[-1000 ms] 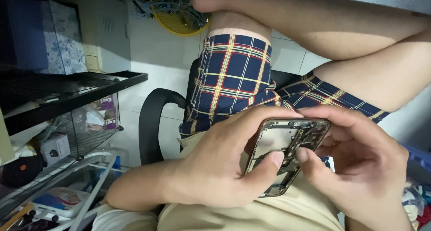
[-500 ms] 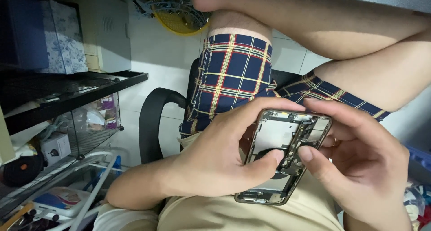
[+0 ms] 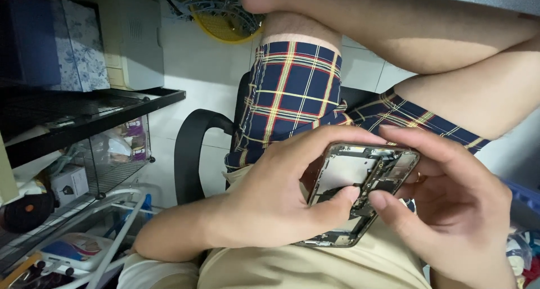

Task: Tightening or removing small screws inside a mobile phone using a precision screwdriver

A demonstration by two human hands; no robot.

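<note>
Phone (image 3: 360,193), opened with its back cover off, sits between both hands above the person's lap, over a beige shirt (image 3: 315,266). Its metal frame, a pale inner plate and dark small parts at the right edge are exposed; the lower end dips toward the shirt and is partly hidden by the left thumb.

Left hand (image 3: 270,199) wraps the phone from the left side: fingers curve over the top edge, and the thumb lies across the open inside, its tip pressed near the middle. The hand is closed in a grip on the phone.

Right hand (image 3: 450,210) cups the phone from the right: the index finger runs along the upper right edge, and the thumb tip meets the inner parts just beside the left thumb. This hand also pinches the phone.

Behind the hands, plaid shorts (image 3: 292,98) in navy, red and yellow cover crossed legs. A black chair armrest (image 3: 188,154) shows at the left of the shorts. Farther left stands a black wire shelf (image 3: 84,112) carrying boxes and small packages. A yellow round basket (image 3: 216,19) lies on the tiled floor at the top.
</note>
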